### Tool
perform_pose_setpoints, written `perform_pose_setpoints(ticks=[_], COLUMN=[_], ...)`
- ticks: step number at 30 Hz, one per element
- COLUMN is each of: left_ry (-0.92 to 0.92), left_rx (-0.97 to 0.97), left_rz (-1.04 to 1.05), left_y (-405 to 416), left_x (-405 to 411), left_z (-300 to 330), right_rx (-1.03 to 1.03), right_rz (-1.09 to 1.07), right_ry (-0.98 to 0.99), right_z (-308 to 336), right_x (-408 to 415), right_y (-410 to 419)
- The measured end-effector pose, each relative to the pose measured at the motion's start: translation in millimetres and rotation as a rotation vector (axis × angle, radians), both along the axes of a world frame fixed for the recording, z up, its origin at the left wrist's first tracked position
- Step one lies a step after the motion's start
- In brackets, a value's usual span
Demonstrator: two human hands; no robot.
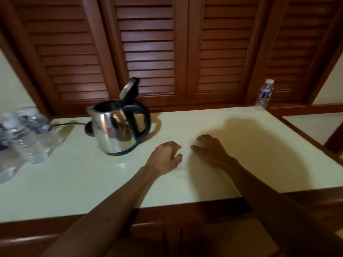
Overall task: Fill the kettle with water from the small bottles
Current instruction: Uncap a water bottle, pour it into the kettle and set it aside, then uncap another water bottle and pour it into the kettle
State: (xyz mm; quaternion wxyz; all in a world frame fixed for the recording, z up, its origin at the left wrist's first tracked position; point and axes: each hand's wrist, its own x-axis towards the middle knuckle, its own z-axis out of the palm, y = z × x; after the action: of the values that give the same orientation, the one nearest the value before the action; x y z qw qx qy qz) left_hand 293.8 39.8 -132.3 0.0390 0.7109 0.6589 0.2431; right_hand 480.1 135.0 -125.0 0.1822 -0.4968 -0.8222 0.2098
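Note:
A steel kettle (pixel 115 130) with a black handle stands on the pale table (pixel 259 138) left of centre, its lid tipped up and open. Several small clear water bottles (pixel 27 138), blurred, are clustered at the table's left edge. One capped bottle (pixel 264 95) stands alone at the far right corner. My left hand (pixel 165 158) rests on the table just right of the kettle, fingers loosely curled and holding nothing. My right hand (pixel 209 149) lies beside it with fingers curled round a small white thing that looks like a bottle cap (pixel 201 144).
The kettle's black cord (pixel 68 124) runs left along the back of the table. Brown louvered doors (pixel 150 52) rise behind the table. A wooden edge (pixel 185 210) borders the table's front, with a lower ledge (pixel 311 127) at the right.

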Motion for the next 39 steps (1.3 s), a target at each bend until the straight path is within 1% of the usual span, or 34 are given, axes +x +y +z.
perform_pose_setpoints(ticks=[2,4,7,11,13,15,17,19,21,23,25,27,30,32,37,39], left_ry=[0.007,-0.033,-0.148,-0.223,-0.276,-0.367,-0.465,-0.544,-0.560,-0.541,-0.560,-0.606,-0.637,-0.644,-0.560,-0.516], left_rx=[0.020,0.074,0.138,0.134,0.164,0.222,0.307,0.381,0.418,0.401,0.342,0.289,0.296,0.316,0.283,0.272], left_rz=[0.009,0.038,0.120,0.247,0.374,0.545,0.714,0.877,1.011,1.107,1.135,1.093,1.015,1.017,1.068,1.036], left_y=[-46.5,-90.7,-147.4,-200.4,-221.1,-239.5,-256.0,-267.1,-273.9,-274.6,-272.0,-267.6,-264.6,-265.5,-268.7,-268.9], left_x=[-33.8,-63.7,-102.9,-158.1,-188.6,-213.9,-235.4,-253.5,-270.4,-288.4,-305.0,-317.7,-321.3,-320.2,-295.4,-276.9], left_z=[1.7,2.0,4.3,9.0,8.2,8.3,11.2,16.6,21.7,23.6,25.4,25.0,21.8,19.9,21.8,18.5], right_rx=[0.033,0.072,0.049,0.027,-0.006,-0.011,0.008,0.032,0.061,0.059,0.051,0.046,0.053,0.053,0.079,0.087], right_rz=[0.031,0.077,0.162,0.325,0.351,0.353,0.324,0.275,0.267,0.286,0.299,0.299,0.296,0.289,0.278,0.283], right_ry=[0.001,0.021,0.070,0.017,-0.022,-0.107,-0.202,-0.231,-0.234,-0.217,-0.211,-0.208,-0.178,-0.161,-0.151,-0.142], right_z=[-5.3,-5.7,-2.0,1.4,3.8,3.8,3.3,0.7,-2.4,-3.3,-2.0,-0.7,-1.5,-2.9,-8.1,-8.7], right_x=[-30.6,-59.7,-101.5,-162.8,-191.7,-215.9,-235.2,-245.1,-245.9,-243.2,-241.8,-241.8,-241.7,-241.2,-241.1,-240.5], right_y=[-37.1,-72.4,-116.0,-152.7,-167.3,-175.7,-181.0,-183.6,-186.3,-186.4,-184.5,-184.3,-185.4,-185.7,-186.3,-186.4])
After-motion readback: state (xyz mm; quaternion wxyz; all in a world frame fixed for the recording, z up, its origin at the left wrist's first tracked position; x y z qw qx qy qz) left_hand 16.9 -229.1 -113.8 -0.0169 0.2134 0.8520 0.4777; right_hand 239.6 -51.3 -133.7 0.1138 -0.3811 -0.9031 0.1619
